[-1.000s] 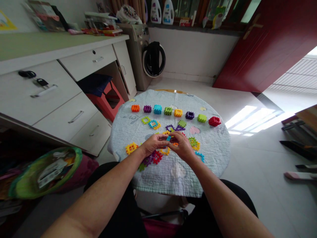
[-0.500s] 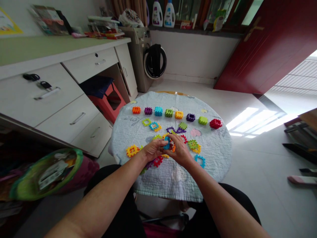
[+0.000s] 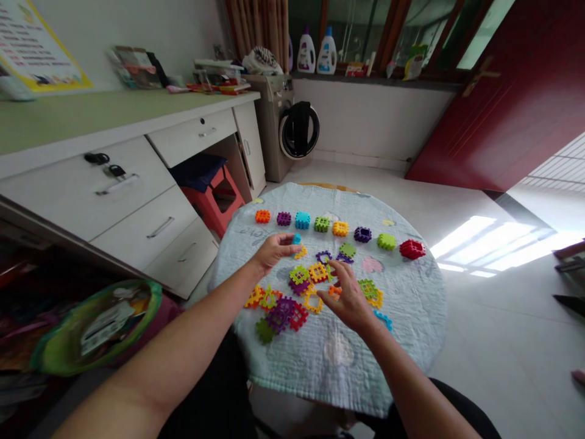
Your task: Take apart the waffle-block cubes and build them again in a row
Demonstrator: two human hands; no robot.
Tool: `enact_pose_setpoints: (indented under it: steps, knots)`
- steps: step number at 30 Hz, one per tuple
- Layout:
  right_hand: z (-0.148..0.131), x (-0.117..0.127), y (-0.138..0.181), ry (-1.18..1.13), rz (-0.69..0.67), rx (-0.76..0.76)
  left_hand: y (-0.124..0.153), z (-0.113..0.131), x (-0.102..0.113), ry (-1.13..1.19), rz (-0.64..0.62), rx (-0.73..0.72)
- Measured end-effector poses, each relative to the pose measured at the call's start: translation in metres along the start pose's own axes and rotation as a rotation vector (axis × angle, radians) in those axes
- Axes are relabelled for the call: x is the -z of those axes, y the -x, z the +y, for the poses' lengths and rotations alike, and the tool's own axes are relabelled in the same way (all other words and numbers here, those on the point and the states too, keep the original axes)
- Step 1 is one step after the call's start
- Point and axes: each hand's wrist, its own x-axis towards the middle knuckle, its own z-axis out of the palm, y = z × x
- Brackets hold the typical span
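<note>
My left hand pinches a small light-blue building piece above the far left part of the table. Just under it lies a yellow notched piece. My right hand hovers over the loose pieces with thumb and fingers apart, and nothing shows in its grip. Close to its fingers are a yellow window piece, a yellow frame and an orange piece, the last partly covered by the hand. A green window piece overlaps a purple one.
Along the table's far side runs a row of several stacked blocks, from an orange stack to a red stack. Purple pieces lie front left. A blue frame is near my right wrist. A pale cloth covers the table.
My hands have come apart. The left one has carried the light-blue piece forward and left, while the right one has let go and spread its fingers. The view has shifted slightly.
</note>
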Motion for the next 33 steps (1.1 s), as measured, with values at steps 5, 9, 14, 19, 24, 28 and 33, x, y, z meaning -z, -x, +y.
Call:
enact_pose_setpoints:
  steps: [5, 9, 14, 19, 24, 28, 33]
  knots:
    - [-0.001, 0.004, 0.0, 0.047, -0.036, -0.021, -0.076, 0.019, 0.066, -0.914, 0.232, -0.268]
    - [0.0, 0.007, -0.001, 0.062, -0.065, -0.025, -0.111, 0.023, 0.084, -1.276, 0.186, -0.288]
    - [0.002, 0.01, -0.001, 0.047, -0.085, -0.026, -0.135, 0.029, 0.055, -1.372, 0.023, -0.304]
    - [-0.001, 0.009, 0.0, 0.05, -0.137, -0.041, -0.156, 0.04, 0.018, -1.445, -0.12, -0.316]
    - [0.001, 0.012, 0.001, 0.063, -0.165, -0.067, -0.175, 0.041, 0.009, -1.469, -0.137, -0.229]
    - [0.004, 0.014, 0.001, 0.057, -0.169, -0.073, -0.182, 0.035, 0.006, -1.5, -0.171, -0.168]
    - [0.003, 0.015, 0.0, 0.065, -0.178, -0.087, -0.183, 0.028, 0.001, -1.57, -0.207, -0.144]
